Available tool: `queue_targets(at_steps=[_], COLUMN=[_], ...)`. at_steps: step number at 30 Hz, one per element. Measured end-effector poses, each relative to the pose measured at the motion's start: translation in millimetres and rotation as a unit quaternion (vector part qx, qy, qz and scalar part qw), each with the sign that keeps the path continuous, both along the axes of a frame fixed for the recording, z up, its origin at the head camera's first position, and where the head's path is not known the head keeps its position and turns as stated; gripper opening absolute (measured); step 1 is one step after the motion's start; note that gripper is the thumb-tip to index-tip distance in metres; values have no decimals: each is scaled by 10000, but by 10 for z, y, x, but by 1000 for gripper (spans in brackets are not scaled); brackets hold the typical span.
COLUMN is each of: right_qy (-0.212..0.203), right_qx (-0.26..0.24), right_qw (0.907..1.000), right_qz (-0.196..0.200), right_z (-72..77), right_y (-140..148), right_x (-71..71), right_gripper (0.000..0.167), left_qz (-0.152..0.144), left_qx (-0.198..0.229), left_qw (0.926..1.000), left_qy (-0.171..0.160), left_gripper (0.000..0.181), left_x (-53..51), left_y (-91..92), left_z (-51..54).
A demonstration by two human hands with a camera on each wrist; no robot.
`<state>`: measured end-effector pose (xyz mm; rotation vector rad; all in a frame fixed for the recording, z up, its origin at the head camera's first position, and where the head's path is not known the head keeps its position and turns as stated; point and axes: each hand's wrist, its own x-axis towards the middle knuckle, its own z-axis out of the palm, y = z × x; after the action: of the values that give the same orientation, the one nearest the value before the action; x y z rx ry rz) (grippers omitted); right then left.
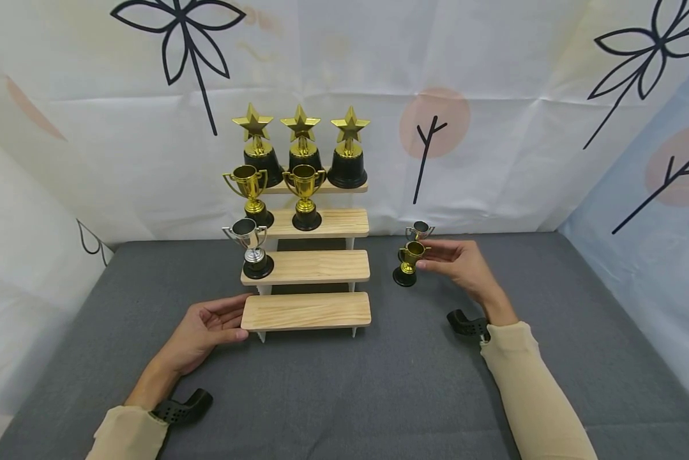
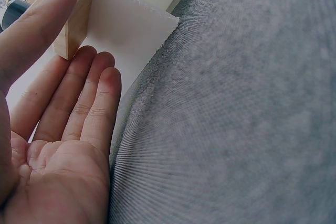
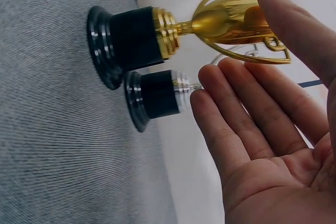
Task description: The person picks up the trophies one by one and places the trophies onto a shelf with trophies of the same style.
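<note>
In the head view, my left hand (image 1: 206,332) is at the left end of the lowest wooden shelf (image 1: 306,312); its fingers are nearly straight, their tips touching the shelf end in the left wrist view. On the right, a gold cup trophy (image 1: 409,257) stands upright on the cloth, a silver cup trophy (image 1: 421,229) behind it. My right hand (image 1: 465,265) is beside the gold cup, thumb tip at its upper part and straight fingers by its handle. In the right wrist view the gold trophy (image 3: 226,22) is not wrapped by the fingers.
Three gold star trophies (image 1: 348,150) line the top shelf. Two gold cups (image 1: 304,191) stand on the shelf below, and one silver cup (image 1: 255,246) is at the left of the third. A grey cloth (image 1: 401,396) covers the table; a patterned white sheet (image 1: 493,166) hangs behind.
</note>
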<state>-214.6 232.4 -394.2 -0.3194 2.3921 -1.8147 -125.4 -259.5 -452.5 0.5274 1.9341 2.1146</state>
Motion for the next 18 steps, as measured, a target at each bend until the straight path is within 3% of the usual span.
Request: queue_targets(at_steps=[18], right_qy=[-10], right_qx=[-43], right_qw=[9998], right_qz=[207], right_z=[-207], right_y=[-64], right_x=[-51], right_gripper=[48], left_qz=[7], left_qx=[-52], left_qw=[10000], left_qy=[-1], left_gripper=[73], left_x=[0], left_y=[2], left_z=[11])
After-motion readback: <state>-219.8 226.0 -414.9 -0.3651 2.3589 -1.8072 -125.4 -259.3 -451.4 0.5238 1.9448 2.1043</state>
